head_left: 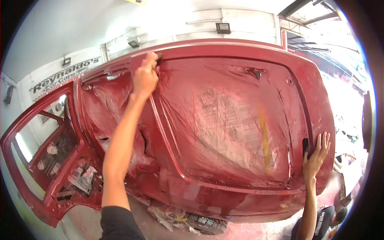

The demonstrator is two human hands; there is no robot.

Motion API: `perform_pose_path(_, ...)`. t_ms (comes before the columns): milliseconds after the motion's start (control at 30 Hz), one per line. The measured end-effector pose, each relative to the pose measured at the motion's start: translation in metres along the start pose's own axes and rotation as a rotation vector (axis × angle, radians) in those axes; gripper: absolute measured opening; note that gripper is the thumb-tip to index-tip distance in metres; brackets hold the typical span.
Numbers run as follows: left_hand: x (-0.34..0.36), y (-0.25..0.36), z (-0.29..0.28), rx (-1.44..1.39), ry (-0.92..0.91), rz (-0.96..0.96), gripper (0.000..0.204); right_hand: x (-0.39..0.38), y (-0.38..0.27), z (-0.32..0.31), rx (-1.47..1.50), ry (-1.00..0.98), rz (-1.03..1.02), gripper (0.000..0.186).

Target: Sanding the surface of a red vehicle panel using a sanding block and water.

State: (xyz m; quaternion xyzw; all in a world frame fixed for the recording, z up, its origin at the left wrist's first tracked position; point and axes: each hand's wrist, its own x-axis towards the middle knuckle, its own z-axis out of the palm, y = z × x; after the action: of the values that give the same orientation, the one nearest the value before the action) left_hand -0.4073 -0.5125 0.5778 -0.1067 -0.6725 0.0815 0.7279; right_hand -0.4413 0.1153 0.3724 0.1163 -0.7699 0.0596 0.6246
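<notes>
A dark red vehicle body (pixel 192 200) fills the view, its side facing me. My left hand (pixel 145 78) is raised to the upper front corner of the large side window opening. Its fingers are closed around a small dark thing (pixel 159 57), mostly hidden, at the top edge of the frame. Masking sheet (pixel 224 120), wrinkled and coated in red, covers that opening. Lower down at the right, my right hand (pixel 317 157) rests on the rear pillar, fingers stretched out, beside a dark slot (pixel 305 146) in the frame.
An open red door frame (pixel 44 160) stands out at the left. Below the body is a tyre (pixel 206 225) with torn masking around it. A person in a black shirt (pixel 325 220) is low at the right. Lamps (pixel 223 28) hang on the white wall behind.
</notes>
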Motion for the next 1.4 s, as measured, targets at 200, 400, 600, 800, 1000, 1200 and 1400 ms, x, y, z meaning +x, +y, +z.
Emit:
perform_pose_path(200,0.013,0.02,-0.001,0.007,-0.122,-0.447,0.025,0.002,-0.001,-0.002,0.011,0.036,-0.001,0.084)
perform_pose_path(400,0.07,0.22,0.075,-0.354,0.06,0.121,0.043,0.005,-0.003,-0.002,0.033,0.013,-0.015,0.084)
perform_pose_path(600,0.049,0.15,0.037,-0.12,-0.133,0.071,0.039,-0.001,0.004,-0.01,0.028,-0.05,0.06,0.084)
perform_pose_path(800,0.057,0.24,0.056,-0.187,-0.1,-0.056,0.033,0.004,-0.005,-0.001,-0.005,-0.031,0.031,0.085)
perform_pose_path(1000,0.072,0.305,0.096,-0.365,-0.004,0.298,0.049,-0.001,-0.002,0.002,-0.033,-0.005,0.006,0.078)
perform_pose_path(1200,0.082,0.275,0.085,-0.263,-0.028,-0.144,0.023,0.003,-0.004,0.003,-0.058,0.0,0.032,0.077)
perform_pose_path(1400,0.106,0.342,0.118,-0.336,-0.026,0.319,0.042,0.001,-0.006,0.005,0.009,0.024,0.028,0.08)
